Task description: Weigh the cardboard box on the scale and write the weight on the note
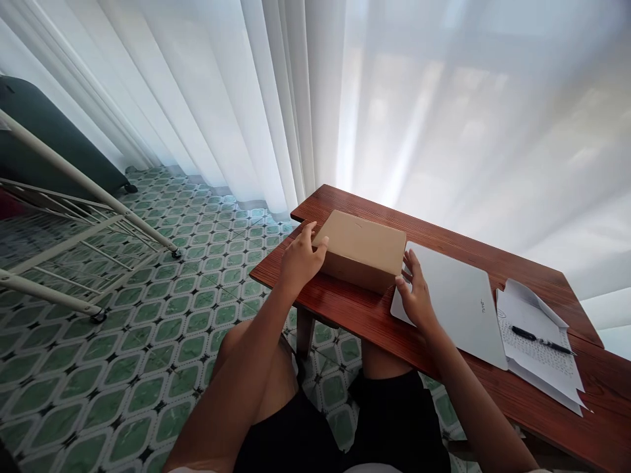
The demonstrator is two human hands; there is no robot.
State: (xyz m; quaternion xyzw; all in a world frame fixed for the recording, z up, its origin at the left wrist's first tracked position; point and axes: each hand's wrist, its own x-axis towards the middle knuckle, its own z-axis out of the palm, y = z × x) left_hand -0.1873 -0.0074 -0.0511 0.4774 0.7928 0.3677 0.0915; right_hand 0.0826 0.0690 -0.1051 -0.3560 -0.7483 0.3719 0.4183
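Note:
A closed brown cardboard box [362, 249] lies on the left end of a dark red wooden table [355, 315]. My left hand [300, 259] presses against the box's left side, fingers curled over its edge. Against the right side of the box rests my right hand [417, 295], its fingers touching the cardboard. Both hands clasp the box between them. The box stands flat on the tabletop.
A closed white laptop [458, 302] lies just right of the box. Further right are handwritten paper sheets [537, 355] with a black pen [539, 340] on top. White curtains hang behind the table. A white metal rack [83, 217] stands on the green tiled floor at left.

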